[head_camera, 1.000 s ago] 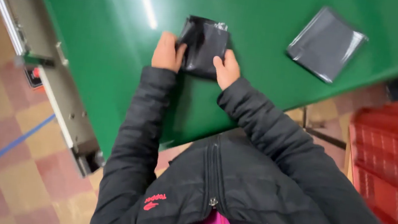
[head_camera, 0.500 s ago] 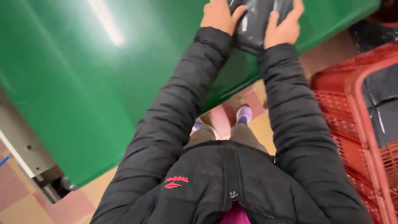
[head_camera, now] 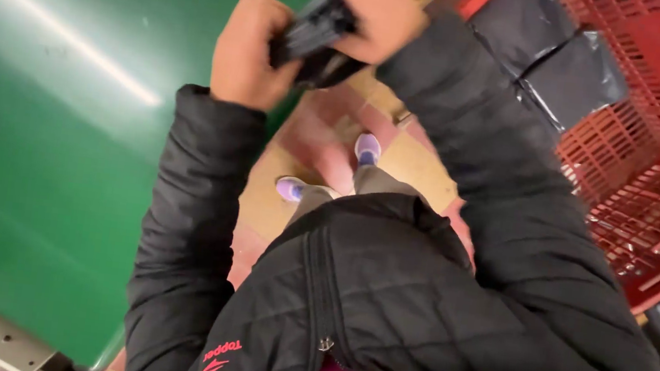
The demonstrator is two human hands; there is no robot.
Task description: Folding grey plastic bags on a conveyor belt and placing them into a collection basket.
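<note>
Black plastic pouch [head_camera: 315, 37], folded or bunched, sat clamped between both hands, held in the air past the near edge of the green table [head_camera: 59, 135] and above the tiled floor [head_camera: 328, 135]. Left hand [head_camera: 250, 50] was closed into a fist on the pouch's left end, knuckles toward the camera. Right hand [head_camera: 364, 9] wrapped over the pouch from the upper right, fingers curled around it; motion blur hid the fingertips. Table edge ran diagonally just under the left forearm. Red plastic crate [head_camera: 651, 166] stood close at the right, its slatted wall just beside the right sleeve, with black bags [head_camera: 548, 49] lying inside. Open room lay in the gap between table edge and crate, where the person's shoes [head_camera: 364, 148] showed on the tiles. Both arms, in black quilted jacket [head_camera: 432, 307] sleeves, were raised and bent inward.
</note>
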